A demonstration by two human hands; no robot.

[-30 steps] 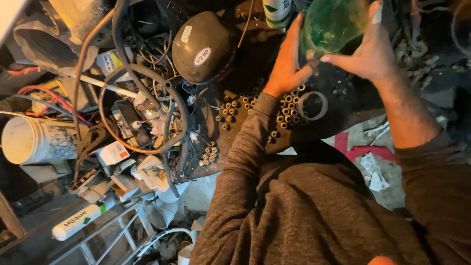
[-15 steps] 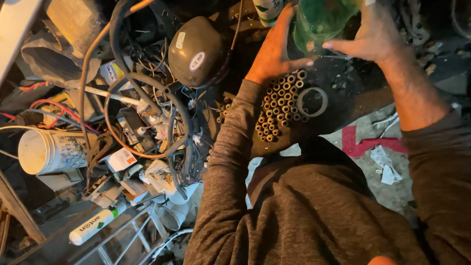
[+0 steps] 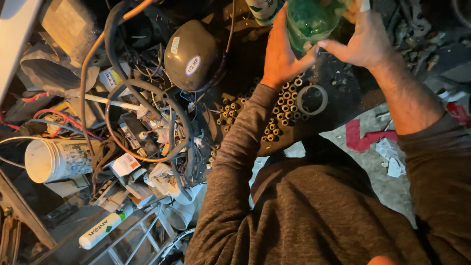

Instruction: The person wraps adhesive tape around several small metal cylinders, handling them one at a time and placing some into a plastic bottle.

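A green, see-through plastic bottle [image 3: 314, 19] sits at the top edge of the view, cut off above, so its neck and cap cannot be seen. It is held up off the dark worktop [image 3: 343, 98], gripped from both sides: the left hand [image 3: 282, 54] wraps its left flank, and the right hand [image 3: 365, 41] presses its right flank, thumb under the lower end. Its wall looks wet or crumpled, with pale glints inside.
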